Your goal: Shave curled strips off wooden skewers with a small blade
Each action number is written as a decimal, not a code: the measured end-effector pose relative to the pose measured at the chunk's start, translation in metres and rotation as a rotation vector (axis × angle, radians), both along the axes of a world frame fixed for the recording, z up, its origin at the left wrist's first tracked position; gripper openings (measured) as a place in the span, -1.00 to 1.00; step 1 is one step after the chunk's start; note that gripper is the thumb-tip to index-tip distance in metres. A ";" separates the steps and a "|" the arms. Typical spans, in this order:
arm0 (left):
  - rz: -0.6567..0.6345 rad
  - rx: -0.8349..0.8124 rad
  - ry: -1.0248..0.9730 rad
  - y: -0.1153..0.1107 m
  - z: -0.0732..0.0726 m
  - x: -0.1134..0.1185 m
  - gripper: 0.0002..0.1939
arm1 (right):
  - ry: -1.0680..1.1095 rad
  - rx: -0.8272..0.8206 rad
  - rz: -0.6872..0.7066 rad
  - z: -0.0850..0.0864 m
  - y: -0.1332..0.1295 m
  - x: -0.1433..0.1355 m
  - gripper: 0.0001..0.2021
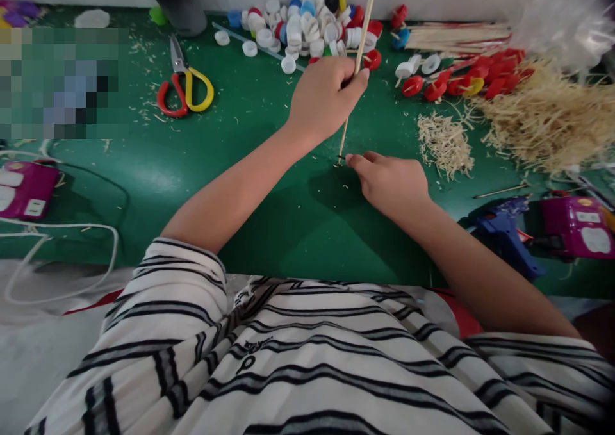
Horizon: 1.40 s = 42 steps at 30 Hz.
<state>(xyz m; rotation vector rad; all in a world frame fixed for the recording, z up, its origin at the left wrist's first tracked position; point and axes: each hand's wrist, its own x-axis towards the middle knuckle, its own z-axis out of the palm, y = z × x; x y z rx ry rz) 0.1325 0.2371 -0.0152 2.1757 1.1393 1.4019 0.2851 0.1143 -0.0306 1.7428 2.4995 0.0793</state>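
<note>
My left hand (319, 95) is closed around a thin wooden stick (366, 28), which stands at a slant with its lower tip close to the green table (269, 223). Beside that tip, my right hand (394, 177) pinches a small thin dark blade (341, 157); most of it is hidden by the fingers. The blade meets the stick near its lower end. A few tiny wood shavings lie scattered beneath.
Bottle caps (293, 28) are heaped at the back. Scissors (185, 82) lie left. On the right are red caps on sticks (494, 73), bundled sticks (451, 36), wood shavings (552, 114), a blue glue gun (509, 230) and a purple power socket (579, 227).
</note>
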 end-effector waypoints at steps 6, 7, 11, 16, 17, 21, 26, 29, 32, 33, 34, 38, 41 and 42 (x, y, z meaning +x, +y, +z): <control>-0.006 -0.025 0.070 0.013 -0.008 -0.005 -0.49 | 0.007 -0.027 -0.012 0.003 0.003 -0.005 -0.48; -0.011 -0.027 0.073 0.014 -0.008 -0.007 -0.50 | 0.012 -0.033 -0.015 0.004 0.003 -0.005 -0.48; -0.052 -0.038 0.074 0.013 -0.007 -0.014 -0.53 | 0.027 -0.033 -0.022 0.005 0.001 -0.002 -0.50; -0.020 -0.044 0.094 0.007 -0.004 -0.013 -0.52 | 0.022 -0.036 -0.031 0.003 -0.003 0.001 -0.51; -0.018 -0.040 0.083 0.008 -0.005 -0.012 -0.52 | 0.016 -0.036 -0.032 0.002 -0.003 0.001 -0.50; -0.033 0.002 0.051 0.013 -0.008 -0.011 -0.50 | -0.002 -0.011 -0.016 -0.001 0.000 -0.003 -0.49; -0.056 -0.006 0.042 0.015 -0.009 -0.014 -0.48 | 0.011 0.018 0.033 -0.003 0.002 -0.001 -0.51; -0.028 -0.049 0.036 0.009 -0.006 -0.014 -0.48 | 0.010 0.032 0.041 -0.004 -0.001 0.003 -0.54; -0.016 -0.098 0.090 0.004 -0.001 -0.013 -0.49 | 0.003 0.050 0.034 -0.006 -0.004 0.005 -0.56; -0.013 -0.109 0.107 0.003 0.000 -0.013 -0.49 | 0.007 0.055 0.032 -0.006 -0.004 0.005 -0.56; -0.004 -0.114 0.114 0.002 0.001 -0.012 -0.49 | 0.013 0.062 0.028 -0.007 -0.004 0.005 -0.57; 0.004 -0.130 0.113 0.000 0.001 -0.010 -0.49 | 0.039 0.116 0.018 -0.012 0.003 0.005 -0.58; -0.015 -0.129 0.110 0.000 0.001 -0.009 -0.49 | 0.051 0.155 0.037 -0.016 0.008 0.005 -0.58; -0.018 -0.124 0.108 0.000 0.001 -0.009 -0.50 | 0.053 0.159 0.045 -0.016 0.009 0.005 -0.58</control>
